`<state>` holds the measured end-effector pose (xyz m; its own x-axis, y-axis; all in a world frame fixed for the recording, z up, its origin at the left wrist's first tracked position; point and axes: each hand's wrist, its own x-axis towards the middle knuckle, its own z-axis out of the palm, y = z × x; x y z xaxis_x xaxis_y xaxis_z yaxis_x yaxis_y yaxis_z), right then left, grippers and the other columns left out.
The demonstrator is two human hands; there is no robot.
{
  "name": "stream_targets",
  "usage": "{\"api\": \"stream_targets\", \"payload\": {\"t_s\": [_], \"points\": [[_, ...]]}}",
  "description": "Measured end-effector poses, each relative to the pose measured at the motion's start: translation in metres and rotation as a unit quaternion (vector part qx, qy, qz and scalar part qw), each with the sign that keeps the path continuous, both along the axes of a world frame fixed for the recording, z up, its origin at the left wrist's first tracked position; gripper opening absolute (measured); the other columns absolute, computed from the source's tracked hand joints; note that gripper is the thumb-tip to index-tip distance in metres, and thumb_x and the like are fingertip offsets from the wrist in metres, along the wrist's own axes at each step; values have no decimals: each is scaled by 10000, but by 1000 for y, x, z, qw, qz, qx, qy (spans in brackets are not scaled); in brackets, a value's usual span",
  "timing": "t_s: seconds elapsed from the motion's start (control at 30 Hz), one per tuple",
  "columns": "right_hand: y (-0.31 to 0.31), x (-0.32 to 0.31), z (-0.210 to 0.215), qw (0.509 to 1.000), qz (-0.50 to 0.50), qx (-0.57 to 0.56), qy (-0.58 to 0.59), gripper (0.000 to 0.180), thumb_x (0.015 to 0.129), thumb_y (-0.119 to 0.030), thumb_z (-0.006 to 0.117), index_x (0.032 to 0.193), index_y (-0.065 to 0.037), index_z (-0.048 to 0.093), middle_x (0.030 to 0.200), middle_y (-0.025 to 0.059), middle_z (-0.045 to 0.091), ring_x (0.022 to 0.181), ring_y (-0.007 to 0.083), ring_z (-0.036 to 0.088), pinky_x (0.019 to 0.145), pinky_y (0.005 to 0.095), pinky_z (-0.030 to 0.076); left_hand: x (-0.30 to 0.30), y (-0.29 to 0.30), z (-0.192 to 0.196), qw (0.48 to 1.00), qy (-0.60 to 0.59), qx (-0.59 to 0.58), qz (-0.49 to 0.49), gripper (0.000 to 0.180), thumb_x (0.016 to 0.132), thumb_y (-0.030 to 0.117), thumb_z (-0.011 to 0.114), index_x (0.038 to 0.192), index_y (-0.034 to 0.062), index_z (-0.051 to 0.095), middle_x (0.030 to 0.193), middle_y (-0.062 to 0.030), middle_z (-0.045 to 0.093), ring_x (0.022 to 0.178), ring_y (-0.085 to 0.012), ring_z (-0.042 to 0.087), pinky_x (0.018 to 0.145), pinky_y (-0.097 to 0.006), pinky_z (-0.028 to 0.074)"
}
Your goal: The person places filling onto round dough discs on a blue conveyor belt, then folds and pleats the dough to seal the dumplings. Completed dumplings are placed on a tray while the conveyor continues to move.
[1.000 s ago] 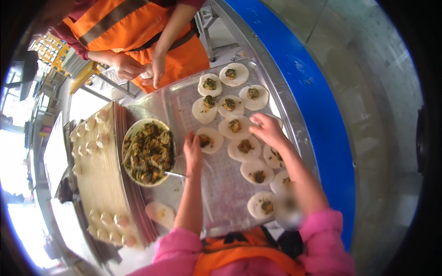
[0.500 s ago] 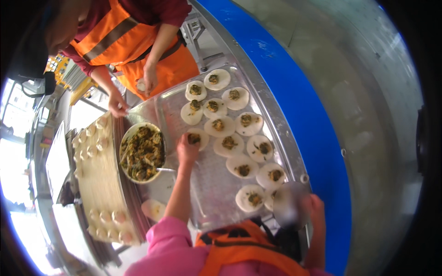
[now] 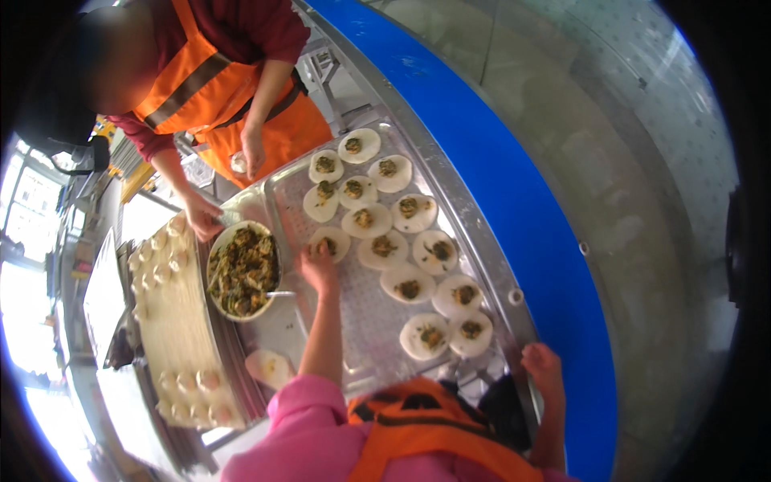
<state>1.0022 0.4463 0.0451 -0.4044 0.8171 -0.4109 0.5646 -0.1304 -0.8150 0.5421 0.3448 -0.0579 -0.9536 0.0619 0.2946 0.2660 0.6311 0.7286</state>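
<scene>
Pink sleeves and an orange apron fill the bottom of the view, where the person wearing the camera stands at a steel work line. The right hand [image 3: 544,365] rests low at the near right corner of the perforated metal tray [image 3: 361,309], beside the broad blue belt [image 3: 514,185]; its fingers look loosely curled and hold nothing that can be seen. The left hand [image 3: 319,267] reaches further up the tray, its fingers closed down over a filled dough round [image 3: 331,243] at the tray's left edge; whether they pinch it or only press on it cannot be told. Across the tray lie rows of round white dough wrappers [image 3: 409,283], each topped with a dab of dark green filling. Just left of the left hand stands a bowl of chopped green filling [image 3: 243,270], a utensil handle jutting from its rim toward that hand. A single plain dough piece [image 3: 270,367] lies on the steel below the bowl. Left again, a long pale board [image 3: 181,321] carries small dough lumps at both ends. At the far side, a co-worker in an orange apron leans in, one hand [image 3: 201,215] at the bowl's far rim, the other hand [image 3: 254,153] held by the apron.
</scene>
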Motion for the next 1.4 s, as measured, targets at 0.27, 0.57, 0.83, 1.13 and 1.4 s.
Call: {"api": "stream_targets", "payload": {"t_s": [0.27, 0.57, 0.83, 1.13, 1.4], "points": [[-7, 14, 6, 998, -38, -7, 57, 211, 717, -65, 613, 913, -12, 558, 817, 65, 597, 759, 135, 566, 683, 276, 460, -12, -16, 3, 998, -10, 0, -56, 189, 770, 187, 575, 835, 12, 546, 752, -120, 554, 709, -227, 526, 653, -342, 425], [2, 44, -13, 986, -5, 164, 19, 202, 711, -220, 584, 803, -54, 518, 722, 115, 541, 681, 288, 541, 588, 360, 422, 45, 1, 9, 983, 68, 2, -171, 296, 845, 112, 465, 1109, -16, 495, 1054, -188, 538, 919, -271, 533, 781, -362, 441], [-67, 148, -23, 967, -204, 147, -49, 190, 729, -198, 552, 860, -61, 544, 798, 125, 574, 761, 308, 559, 647, 372, 442, 133, 118, 39, 905, -63, 69, -415, 355, 888, 254, 401, 1140, 15, 476, 1147, -164, 494, 1043, -274, 484, 887, -399, 398], [-143, 209, -25, 916, -363, 156, -71, 158, 738, -187, 528, 823, -55, 553, 777, 120, 586, 752, 299, 565, 654, 385, 441, 322, 190, 52, 734, -39, 56, -676, 239, 771, -13, 487, 1006, -6, 533, 811, -50, 517, 726, -131, 471, 636, -266, 398], [-164, 247, -20, 910, -375, 174, -17, 142, 747, -168, 517, 852, -79, 550, 868, 104, 579, 809, 272, 556, 710, 367, 437, 437, 169, 67, 609, -174, 63, -771, 232, 730, -11, 497, 959, 7, 533, 870, -48, 523, 766, -133, 475, 661, -251, 396]]}}
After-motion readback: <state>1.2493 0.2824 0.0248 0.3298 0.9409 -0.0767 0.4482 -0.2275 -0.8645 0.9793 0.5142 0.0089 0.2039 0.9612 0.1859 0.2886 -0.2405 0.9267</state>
